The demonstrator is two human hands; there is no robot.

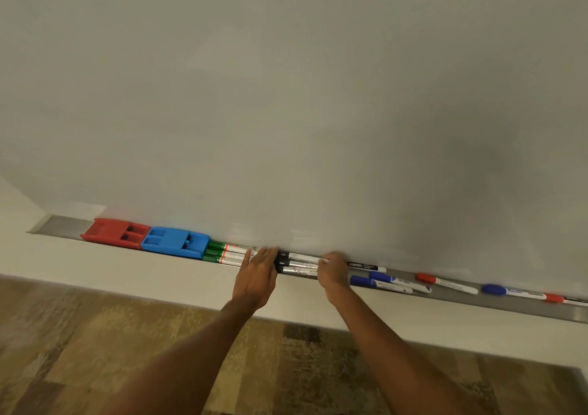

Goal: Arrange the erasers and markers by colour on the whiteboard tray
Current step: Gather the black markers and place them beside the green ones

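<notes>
Centre frame, left hand (pixel 259 271) flat with fingers pressed together against green-capped markers (pixel 224 253); right hand (pixel 331 271) curled over black-capped markers (pixel 297 264), grip unclear; a hard shove risks rolling them off the grey metal tray (pixel 477 305); blue (pixel 386 282) and red (pixel 447 282) markers unsorted at right, red (pixel 116 233) and blue (pixel 175 242) plastic erasers far left

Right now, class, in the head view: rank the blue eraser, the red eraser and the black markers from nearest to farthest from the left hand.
1. Black markers: beside the left hand, on its right.
2. Blue eraser: to its left, past the green markers.
3. Red eraser: leftmost, touching the blue eraser.
</notes>
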